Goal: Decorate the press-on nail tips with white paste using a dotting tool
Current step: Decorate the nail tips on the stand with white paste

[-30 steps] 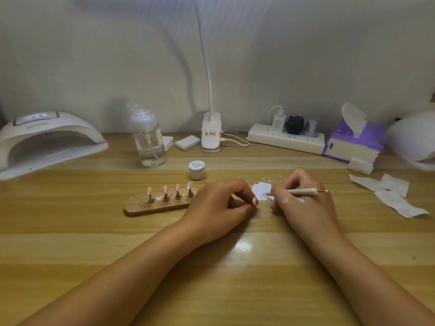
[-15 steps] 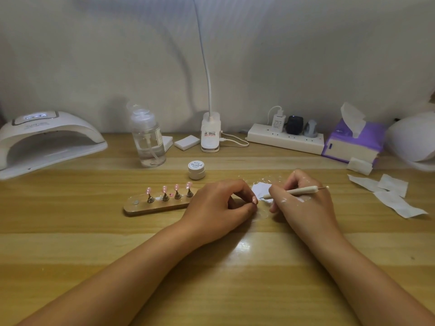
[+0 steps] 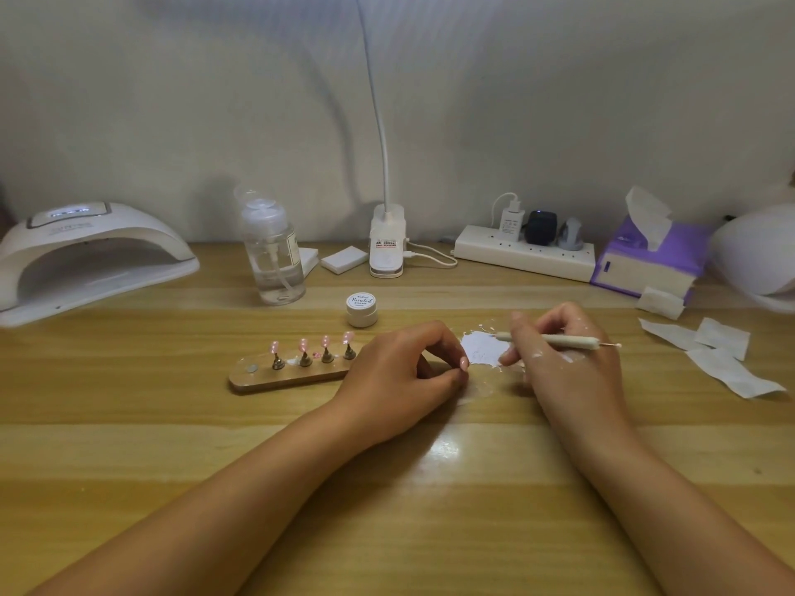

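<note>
The right hand [image 3: 568, 365] grips the dotting tool [image 3: 548, 340] with curled fingers, pen-fashion; the shaft lies almost level, its near tip over the patch of white paste [image 3: 482, 349] smeared on the table [image 3: 172, 445], its thin metal end pointing out to the right; white smears mark the back of that hand. The left hand [image 3: 400, 372] rests on the table just left of the paste, fingers curled inward with thumb and forefinger drawn together (whether they pinch anything I cannot tell; the fingers hide it). Four pink nail tips [image 3: 303, 345] stand upright on small pegs in a row along a wooden stand [image 3: 292, 376], which lies just left of the left hand, its right end behind the knuckles. A small white jar [image 3: 362, 311], lid on, sits behind the hands; farther back stand a nail lamp [image 3: 90, 255], a clear pump bottle [image 3: 273, 255], a desk lamp [image 3: 387, 247], a power strip [image 3: 525, 255] and a purple tissue pack [image 3: 645, 268]; white wipes [image 3: 727, 359] lie to the right.
</note>
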The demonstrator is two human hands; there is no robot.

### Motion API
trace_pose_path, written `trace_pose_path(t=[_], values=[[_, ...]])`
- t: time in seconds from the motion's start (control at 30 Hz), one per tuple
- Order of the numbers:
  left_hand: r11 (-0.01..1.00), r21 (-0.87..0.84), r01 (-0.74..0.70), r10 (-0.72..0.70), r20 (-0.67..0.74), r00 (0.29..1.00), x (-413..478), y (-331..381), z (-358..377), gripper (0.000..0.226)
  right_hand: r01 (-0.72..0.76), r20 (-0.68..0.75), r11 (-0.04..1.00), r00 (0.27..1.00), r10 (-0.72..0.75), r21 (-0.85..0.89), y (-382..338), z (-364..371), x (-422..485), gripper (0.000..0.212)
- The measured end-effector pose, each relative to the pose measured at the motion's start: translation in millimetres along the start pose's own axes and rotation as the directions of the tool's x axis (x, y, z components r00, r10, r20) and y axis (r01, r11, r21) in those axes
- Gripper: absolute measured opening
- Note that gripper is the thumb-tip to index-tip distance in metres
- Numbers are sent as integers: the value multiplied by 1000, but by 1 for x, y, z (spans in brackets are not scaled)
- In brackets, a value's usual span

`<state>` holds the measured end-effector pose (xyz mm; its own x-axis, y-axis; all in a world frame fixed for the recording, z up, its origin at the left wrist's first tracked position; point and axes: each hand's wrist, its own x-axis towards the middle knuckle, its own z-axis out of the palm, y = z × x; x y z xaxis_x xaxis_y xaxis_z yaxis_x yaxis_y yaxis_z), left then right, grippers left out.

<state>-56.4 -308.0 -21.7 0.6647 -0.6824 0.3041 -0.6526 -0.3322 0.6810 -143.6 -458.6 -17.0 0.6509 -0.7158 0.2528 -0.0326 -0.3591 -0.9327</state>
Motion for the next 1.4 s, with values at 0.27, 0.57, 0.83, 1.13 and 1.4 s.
trace_pose_path(t=[0.27,0.57,0.83,1.13,1.4], values=[[1000,4,-15,15,-8,1000,1,0,0,21,-90,107,948,992,59,306,-18,8,-9,22],[1000,4,-26,26,-12,1000,2,0,0,22,-173,160,920,979,123,351,-21,14,-18,22],[999,-7,-36,36,-21,999,2,0,1,28,-142,142,958,984,110,247,-19,16,-18,28],[1000,-10,-26,25,-14,1000,2,2,-1,30,-134,155,969,983,103,207,-18,15,-18,26],[999,-20,-33,33,-10,999,1,3,-2,29,-117,165,974,983,85,194,-19,14,-18,24]])
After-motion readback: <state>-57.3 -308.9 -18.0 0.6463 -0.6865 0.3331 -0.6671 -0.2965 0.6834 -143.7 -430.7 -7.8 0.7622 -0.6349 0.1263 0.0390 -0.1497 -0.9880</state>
